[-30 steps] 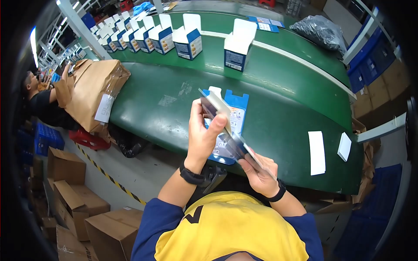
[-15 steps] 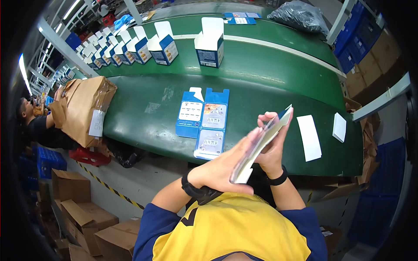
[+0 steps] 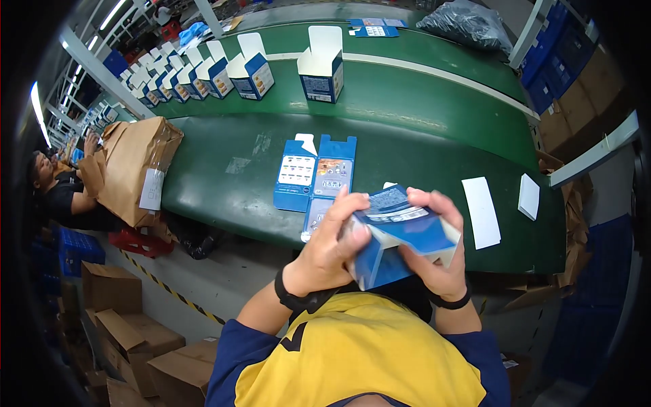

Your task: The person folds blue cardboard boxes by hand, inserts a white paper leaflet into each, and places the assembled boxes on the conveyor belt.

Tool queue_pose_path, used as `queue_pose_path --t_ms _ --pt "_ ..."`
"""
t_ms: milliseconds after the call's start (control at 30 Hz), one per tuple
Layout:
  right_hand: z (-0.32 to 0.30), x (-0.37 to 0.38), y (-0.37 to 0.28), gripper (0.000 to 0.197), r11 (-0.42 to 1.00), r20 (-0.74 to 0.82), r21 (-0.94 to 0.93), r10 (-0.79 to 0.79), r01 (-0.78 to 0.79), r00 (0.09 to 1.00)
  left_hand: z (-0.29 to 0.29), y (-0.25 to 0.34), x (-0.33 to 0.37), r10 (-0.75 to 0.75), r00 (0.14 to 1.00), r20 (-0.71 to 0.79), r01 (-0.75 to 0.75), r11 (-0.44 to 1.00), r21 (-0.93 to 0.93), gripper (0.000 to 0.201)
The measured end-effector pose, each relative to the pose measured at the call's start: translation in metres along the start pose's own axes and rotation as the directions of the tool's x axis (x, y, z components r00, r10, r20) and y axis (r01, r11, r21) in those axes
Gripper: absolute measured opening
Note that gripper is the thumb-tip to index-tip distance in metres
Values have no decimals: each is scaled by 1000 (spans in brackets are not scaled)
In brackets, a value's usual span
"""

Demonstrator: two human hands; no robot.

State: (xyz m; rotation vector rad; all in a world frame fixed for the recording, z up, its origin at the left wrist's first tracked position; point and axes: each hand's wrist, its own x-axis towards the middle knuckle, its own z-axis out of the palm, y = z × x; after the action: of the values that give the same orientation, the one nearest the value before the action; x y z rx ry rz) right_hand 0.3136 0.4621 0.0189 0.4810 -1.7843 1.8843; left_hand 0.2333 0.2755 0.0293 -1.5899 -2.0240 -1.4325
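Note:
Between my two hands is a blue and white cardboard box point(image 3: 397, 261), partly opened out, with its flaps at the near end bent inward. My left hand point(image 3: 333, 245) grips its left side, fingers on the top edge and thumb near the flap. The fingers of my right hand point(image 3: 444, 244) wrap round the right side, with the thumb pressed at the flap opening. Just left of the box, a flattened blue carton point(image 3: 296, 178) lies on the green table point(image 3: 224, 163), its lower corner partly hidden by my left hand. White card sheets point(image 3: 480, 214) lie to the right.
A row of open-topped blue and white boxes point(image 3: 252, 76) stands on the green conveyor point(image 3: 407, 88); one box point(image 3: 321, 80) is apart from the rest. A large brown paper sack point(image 3: 132, 169) sits at left beside a co-worker point(image 3: 61, 186). Folded white card point(image 3: 528, 198) lies far right.
The flat carton pressed between my palms is now opened into a box shape and turned blue side up. Both hands have closed round its sides. The boxes on the conveyor have shifted slightly left.

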Motion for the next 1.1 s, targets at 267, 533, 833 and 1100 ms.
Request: queue_pose_path --t_ms 267,533,833,1100 --pt "-5 -1 -1 90 893 -7 448 33 -26 999 15 2 5 143 989 -43 -143 990 -4 52" --pt "-9 4 -4 42 954 -19 -254 -167 157 986 10 9 11 54 997 56 -56 998 40 48" --pt "-3 13 -25 47 985 -85 -108 125 -134 988 5 8 17 77 997 1 -76 992 -105 73" --pt "-15 18 -20 49 915 121 -370 220 -162 968 4 15 25 31 994 102 -21 995 -97 69"
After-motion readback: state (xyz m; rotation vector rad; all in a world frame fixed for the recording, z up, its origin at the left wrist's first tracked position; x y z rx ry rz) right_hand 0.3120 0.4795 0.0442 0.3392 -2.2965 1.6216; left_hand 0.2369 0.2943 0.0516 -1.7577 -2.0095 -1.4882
